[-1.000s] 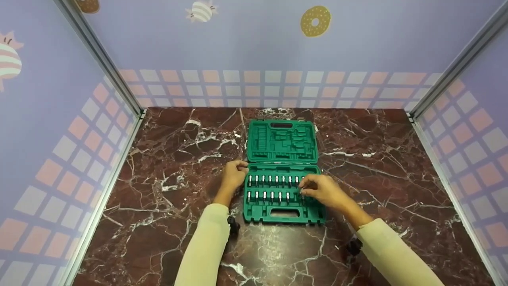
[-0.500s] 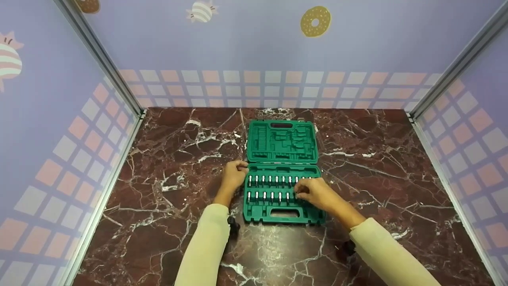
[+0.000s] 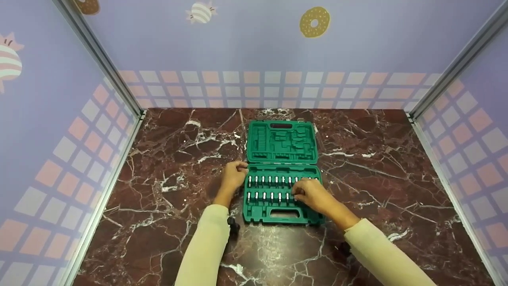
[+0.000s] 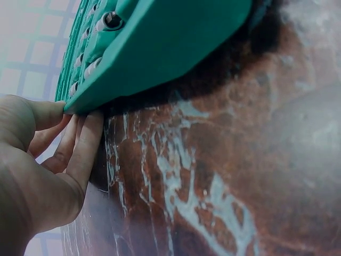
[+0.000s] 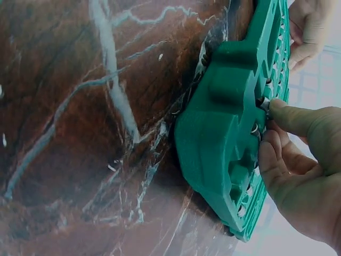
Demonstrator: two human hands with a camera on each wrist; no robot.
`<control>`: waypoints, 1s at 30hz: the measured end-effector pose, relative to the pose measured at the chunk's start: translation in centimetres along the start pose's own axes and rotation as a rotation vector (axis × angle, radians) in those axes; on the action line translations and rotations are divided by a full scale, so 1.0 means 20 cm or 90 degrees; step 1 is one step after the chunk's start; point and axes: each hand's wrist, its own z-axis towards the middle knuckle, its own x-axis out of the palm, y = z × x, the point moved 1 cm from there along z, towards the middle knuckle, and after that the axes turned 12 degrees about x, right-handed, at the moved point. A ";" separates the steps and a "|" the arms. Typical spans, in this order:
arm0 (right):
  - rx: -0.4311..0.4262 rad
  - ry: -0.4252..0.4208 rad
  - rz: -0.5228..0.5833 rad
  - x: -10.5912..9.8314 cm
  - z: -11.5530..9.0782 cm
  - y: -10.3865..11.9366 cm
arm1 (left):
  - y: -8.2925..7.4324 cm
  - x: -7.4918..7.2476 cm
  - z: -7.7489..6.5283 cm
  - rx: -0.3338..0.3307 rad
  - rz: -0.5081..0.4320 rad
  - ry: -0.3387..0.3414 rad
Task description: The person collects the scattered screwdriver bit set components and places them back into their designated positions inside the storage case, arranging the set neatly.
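A green tool case (image 3: 297, 214) lies opened flat on the marbled table, with two rows of small silver sockets (image 3: 272, 195) standing in its near half. My left hand (image 3: 234, 174) grips the case's left edge. In the left wrist view the thumb (image 4: 50, 113) is on top of the rim and the other fingers are under it. My right hand (image 3: 313, 194) is over the right part of the front row, thumb and fingers curled together. In the right wrist view it pinches a socket (image 5: 264, 103) at its seat, partly hidden by the thumb (image 5: 285, 114).
The moulded lid (image 3: 282, 141) of the case lies folded back toward the rear wall (image 3: 254, 47). Dark red marbled tabletop (image 3: 190, 178) surrounds the case. Patterned side panels (image 3: 47, 159) with metal frame strips stand left and right.
My right hand has shifted left along the front row, from near the case's right side to beside the row's standing sockets. My left hand stays at the left edge.
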 end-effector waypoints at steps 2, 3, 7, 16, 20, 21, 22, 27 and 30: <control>0.012 -0.004 0.004 0.00 0.00 0.00 | 0.00 0.00 0.00 0.000 -0.008 0.001; 0.023 -0.005 0.010 0.00 0.00 0.00 | -0.01 0.00 0.00 0.000 -0.012 0.001; 0.037 -0.021 0.018 0.00 0.01 0.00 | -0.01 0.00 0.00 0.004 -0.033 0.003; 0.056 -0.037 0.030 0.00 0.02 -0.02 | -0.02 0.00 0.00 0.002 -0.036 0.005; 0.078 -0.022 0.044 0.00 0.03 -0.02 | -0.02 0.00 0.00 0.000 -0.029 0.001; 0.082 -0.017 0.047 0.00 0.03 -0.02 | -0.02 0.00 0.00 -0.002 -0.028 -0.001; 0.087 -0.010 0.052 0.00 0.04 -0.02 | -0.01 0.00 0.00 -0.004 -0.026 -0.003; 0.102 0.005 0.066 0.00 0.04 -0.02 | -0.01 0.00 0.00 -0.006 -0.033 -0.004; 0.105 0.004 0.073 0.00 0.05 -0.02 | 0.00 0.00 0.00 -0.006 -0.034 -0.005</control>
